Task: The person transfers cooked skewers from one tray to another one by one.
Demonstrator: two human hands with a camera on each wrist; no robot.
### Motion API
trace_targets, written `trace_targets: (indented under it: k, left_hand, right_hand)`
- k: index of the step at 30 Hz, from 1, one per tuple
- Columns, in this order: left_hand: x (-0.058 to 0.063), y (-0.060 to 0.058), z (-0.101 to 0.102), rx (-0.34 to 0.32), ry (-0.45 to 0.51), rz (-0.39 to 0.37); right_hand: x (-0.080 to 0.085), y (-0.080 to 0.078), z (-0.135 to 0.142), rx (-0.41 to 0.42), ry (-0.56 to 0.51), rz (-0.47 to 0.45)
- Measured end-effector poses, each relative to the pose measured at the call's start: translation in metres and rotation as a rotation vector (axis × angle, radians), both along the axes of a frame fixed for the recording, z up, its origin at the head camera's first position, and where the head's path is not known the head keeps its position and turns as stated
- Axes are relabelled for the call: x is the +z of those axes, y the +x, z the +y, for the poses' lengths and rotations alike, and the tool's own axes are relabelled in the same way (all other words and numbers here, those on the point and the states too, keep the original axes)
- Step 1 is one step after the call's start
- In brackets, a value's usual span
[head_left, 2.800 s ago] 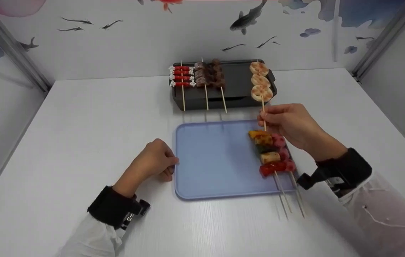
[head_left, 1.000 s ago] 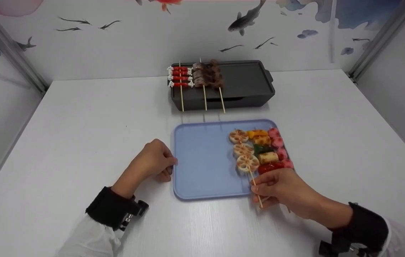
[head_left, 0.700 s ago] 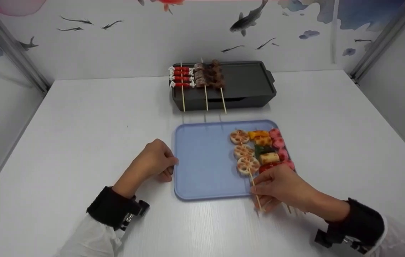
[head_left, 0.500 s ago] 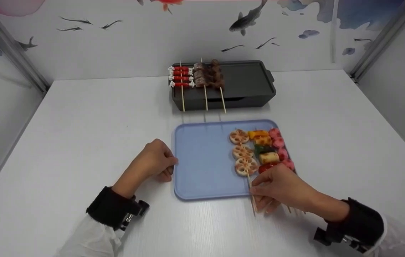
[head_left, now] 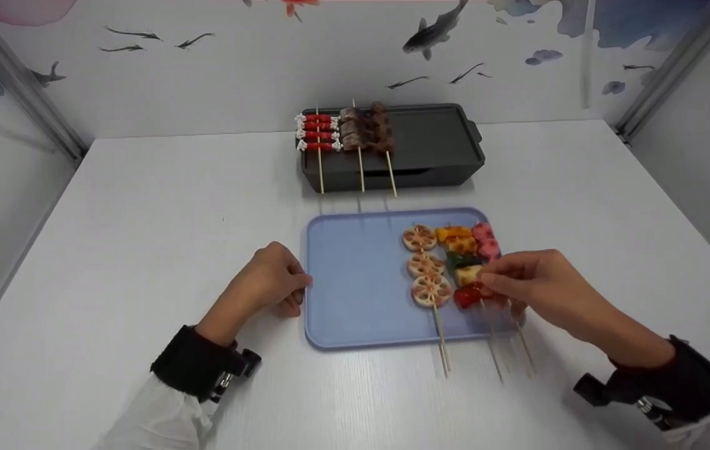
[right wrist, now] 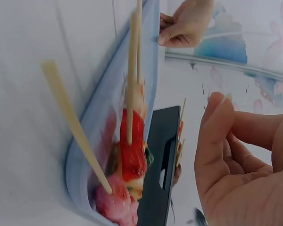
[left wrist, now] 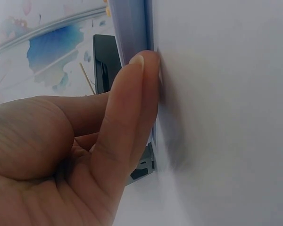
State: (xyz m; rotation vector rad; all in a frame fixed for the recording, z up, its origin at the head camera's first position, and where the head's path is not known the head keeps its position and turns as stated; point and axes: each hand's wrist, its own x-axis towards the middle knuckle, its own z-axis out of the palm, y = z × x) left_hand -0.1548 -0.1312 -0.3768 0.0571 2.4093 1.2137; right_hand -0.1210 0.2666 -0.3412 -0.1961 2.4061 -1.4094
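Beside the blue tray [head_left: 355,281], my left hand [head_left: 264,278] pinches its left rim between thumb and fingers. The left wrist view shows those fingertips [left wrist: 146,66] against the tray edge. My right hand [head_left: 542,290] hovers over the tray's right side, fingers loosely curled and holding nothing. Below it, a mixed vegetable skewer [head_left: 460,245] and a pink ball skewer [head_left: 485,231] are partly hidden. A lotus root skewer [head_left: 427,267] lies to their left on the tray, its stick over the front rim.
Behind the tray stands a black grill [head_left: 433,140]. On its left part lie a red-and-white skewer [head_left: 317,134], a grey-brown meat skewer [head_left: 352,130] and a dark brown meat skewer [head_left: 381,131]. Patterned panels [head_left: 236,75] border the white table [head_left: 142,212].
My right hand brought the lotus root skewer from the grill to the tray, laid it beside the vegetable skewer and let go. It then rose to the right. My left hand stayed put.
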Motion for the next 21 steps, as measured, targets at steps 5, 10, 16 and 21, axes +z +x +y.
trace_targets:
  k: [5, 10, 16, 21]
  left_hand:
    - [-0.001, 0.0, -0.001, 0.023, 0.011, -0.035]
    - [-0.001, 0.0, 0.0, 0.019, 0.01, -0.023]
    - [0.001, 0.0, 0.002, 0.023, -0.013, -0.02]
    - [0.001, 0.0, 0.003, 0.016, -0.028, -0.016]
  right_hand:
    - [0.0, -0.018, 0.019, -0.071, 0.144, 0.146]
    - [-0.009, -0.037, 0.035, -0.079, 0.301, 0.119]
    - [-0.024, -0.049, 0.047, -0.016, 0.372, 0.015]
    - [-0.032, -0.052, 0.05, 0.036, 0.371, -0.019]
